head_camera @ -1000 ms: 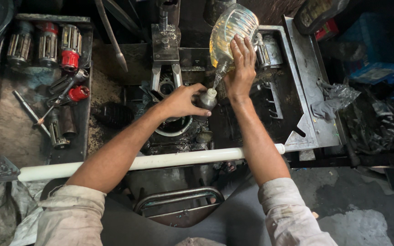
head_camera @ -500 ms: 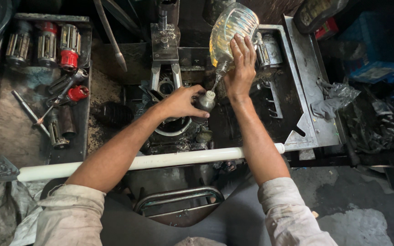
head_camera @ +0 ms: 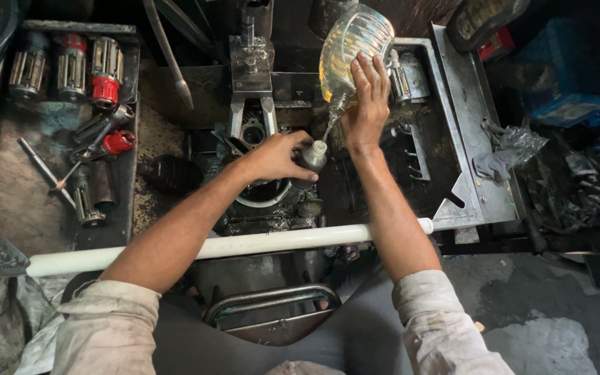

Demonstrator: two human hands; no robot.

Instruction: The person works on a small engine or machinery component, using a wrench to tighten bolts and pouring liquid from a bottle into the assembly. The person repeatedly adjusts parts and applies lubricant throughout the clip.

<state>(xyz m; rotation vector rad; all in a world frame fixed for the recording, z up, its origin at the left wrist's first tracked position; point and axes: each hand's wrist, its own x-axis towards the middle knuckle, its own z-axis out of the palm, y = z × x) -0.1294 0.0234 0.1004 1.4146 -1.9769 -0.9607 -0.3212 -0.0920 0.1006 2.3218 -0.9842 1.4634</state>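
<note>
A small dark bottle with a pale neck [head_camera: 312,157] sits just below the middle of the view, clasped by the left hand [head_camera: 273,157], fingers wrapped shut around its body. At one o'clock from it, the right hand [head_camera: 367,105] presses flat, fingers spread, against a clear ribbed plastic bottle of yellowish oil [head_camera: 351,50], tipped spout-down so a thin stream meets the small neck. The mouth is narrow (and the big bottle heavy): a slight wobble could send oil over the knuckles and into the greasy metal machine bed [head_camera: 258,125] beneath. At six o'clock a white plastic pipe [head_camera: 230,246] crosses under both forearms, hampering a quick pull-back. At nine o'clock, a dirty tray [head_camera: 8,187] holds steel cylindrical parts with red caps [head_camera: 105,73].
</note>
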